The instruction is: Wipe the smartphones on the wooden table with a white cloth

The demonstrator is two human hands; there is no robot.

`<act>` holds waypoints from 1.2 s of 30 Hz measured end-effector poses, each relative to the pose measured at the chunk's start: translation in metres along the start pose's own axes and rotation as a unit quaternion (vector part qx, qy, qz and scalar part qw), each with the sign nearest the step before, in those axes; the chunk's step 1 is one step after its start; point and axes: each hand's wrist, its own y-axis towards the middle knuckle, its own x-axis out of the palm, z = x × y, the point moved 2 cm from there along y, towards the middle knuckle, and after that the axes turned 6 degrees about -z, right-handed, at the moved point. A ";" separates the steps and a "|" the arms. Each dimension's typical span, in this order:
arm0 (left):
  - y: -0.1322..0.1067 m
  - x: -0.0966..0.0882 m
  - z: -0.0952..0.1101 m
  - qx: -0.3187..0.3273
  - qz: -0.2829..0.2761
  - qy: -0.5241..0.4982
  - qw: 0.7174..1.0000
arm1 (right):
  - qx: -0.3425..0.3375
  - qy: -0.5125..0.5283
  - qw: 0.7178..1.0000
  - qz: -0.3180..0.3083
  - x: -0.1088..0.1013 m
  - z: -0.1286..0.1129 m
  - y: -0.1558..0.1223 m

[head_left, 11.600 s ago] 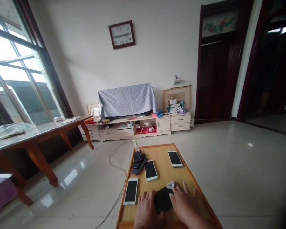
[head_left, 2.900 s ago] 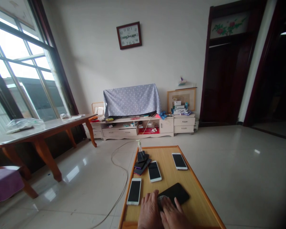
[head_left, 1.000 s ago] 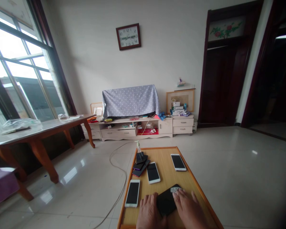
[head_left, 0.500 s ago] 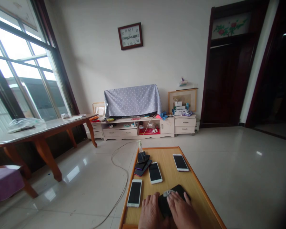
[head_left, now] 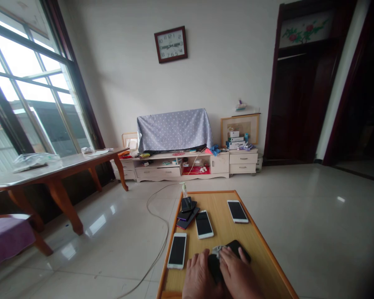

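Observation:
A black phone (head_left: pixel 237 249) lies on the low wooden table (head_left: pixel 262 257) close to me. My left hand (head_left: pixel 199 277) rests flat beside its left edge and holds it down. My right hand (head_left: pixel 237 274) lies over the phone, fingers pressing a small grey-white cloth (head_left: pixel 217 250) onto the screen. Three white phones lie farther up the table: one at the left edge (head_left: pixel 178 250), one in the middle (head_left: pixel 204 224) and one at the right (head_left: pixel 237 211).
A pile of dark phones (head_left: pixel 187 211) and a small spray bottle (head_left: pixel 183 189) stand at the table's far left corner. A cable (head_left: pixel 157 216) loops over the tiled floor. A long wooden table (head_left: pixel 56 166) stands at the left, a TV cabinet (head_left: pixel 180 164) by the far wall.
My right hand with the cloth has slid back and forth over the black phone, from its far end towards its middle. The left hand has stayed beside the phone.

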 end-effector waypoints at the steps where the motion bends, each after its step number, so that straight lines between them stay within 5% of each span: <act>1: -0.001 -0.001 0.002 0.002 0.003 -0.001 1.000 | 0.032 -0.016 0.999 0.023 -0.004 0.009 0.003; 4: -0.002 -0.004 0.004 0.001 0.001 -0.005 1.000 | 0.064 -0.037 0.996 0.043 -0.005 0.017 0.006; 10: 0.001 -0.003 -0.001 -0.010 -0.026 0.003 1.000 | -0.059 0.014 0.995 -0.075 0.017 -0.031 -0.001; 13: 0.001 -0.003 0.001 -0.011 -0.025 0.007 1.000 | -0.052 0.021 0.996 -0.062 0.016 -0.038 0.001; 24: -0.003 -0.007 0.009 -0.010 -0.008 -0.001 1.000 | 0.122 -0.097 0.985 0.081 -0.001 0.039 0.023; 31: 0.002 -0.004 0.004 -0.012 -0.035 0.005 0.999 | -0.021 -0.004 0.999 -0.049 0.025 -0.025 0.007; 36: 0.001 0.000 -0.002 -0.018 -0.039 0.013 0.999 | -0.064 0.047 0.991 -0.111 0.008 -0.041 -0.007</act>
